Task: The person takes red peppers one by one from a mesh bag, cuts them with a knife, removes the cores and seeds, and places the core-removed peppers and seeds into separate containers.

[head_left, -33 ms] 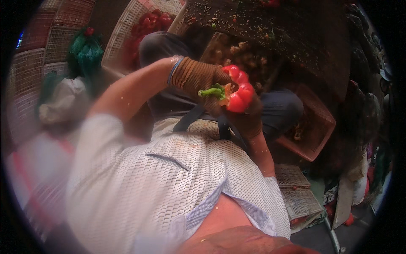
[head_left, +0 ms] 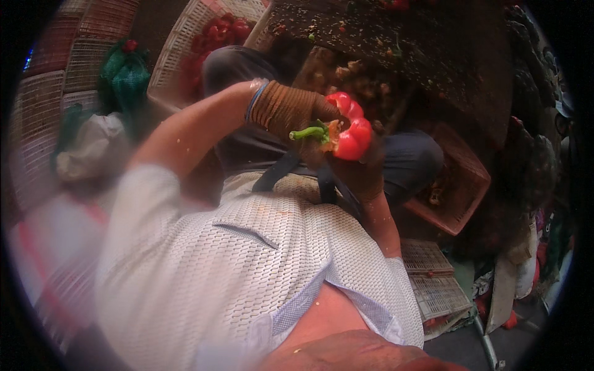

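A red bell pepper [head_left: 355,137] is held in front of my waist, between both hands. Its green stem [head_left: 307,132], with the pale core [head_left: 333,133] at its end, sticks out to the left from the opened side. My left hand [head_left: 303,114], in a brown ribbed glove, closes around the stem side, its thumb at the pepper's opening. From below and the right, my right hand [head_left: 357,175], also gloved, grips the pepper's outer wall. Most fingertips of both hands are hidden behind the pepper or in shadow.
Ahead lies a dark work surface [head_left: 371,37] strewn with seeds and scraps. A white crate [head_left: 173,49] of red peppers stands at the front left. On the right is a reddish bin [head_left: 467,207]. Stacked crates [head_left: 37,105] and green net sacks [head_left: 127,80] line the left.
The pepper has shifted up very slightly in my hands. Both hands keep their hold, and the surroundings look the same.
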